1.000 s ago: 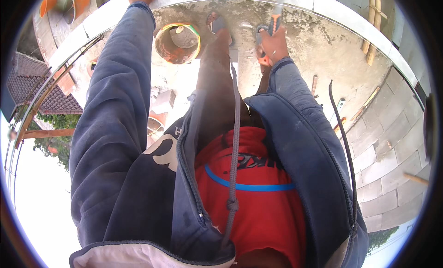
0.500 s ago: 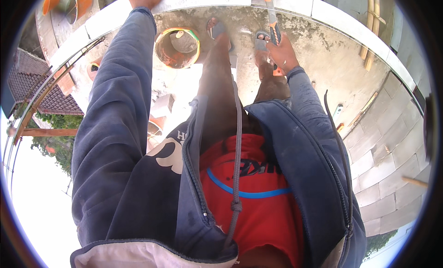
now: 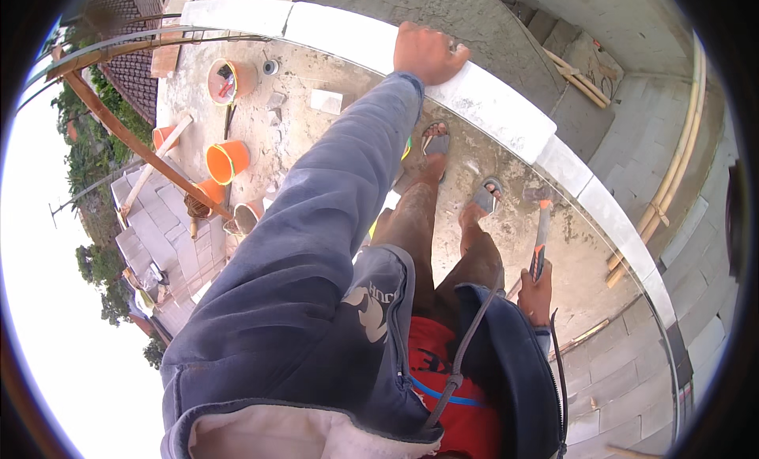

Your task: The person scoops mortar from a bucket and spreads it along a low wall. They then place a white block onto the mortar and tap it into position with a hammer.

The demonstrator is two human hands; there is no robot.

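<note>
My left hand (image 3: 431, 54) is on top of a row of white blocks (image 3: 490, 115), its fingers curled over the far edge of one block. My right hand (image 3: 535, 293) grips a hammer (image 3: 541, 236) by its black and orange handle. The hammer's metal head points away from me, over the concrete floor on the near side of the block row and apart from it. Both of my feet, in grey sandals (image 3: 436, 143), stand on the floor close to the row.
To the left are orange buckets (image 3: 228, 161), a pale loose block (image 3: 326, 102) and a wooden pole (image 3: 126, 139). Beyond the row lie a lower grey surface (image 3: 411, 16) and bamboo poles (image 3: 672, 166). A grey block wall (image 3: 624, 364) stands at the right.
The view has turned, bringing more buckets into sight at the left. The hammer has come down from over the block row to its near side. My left hand still touches the row.
</note>
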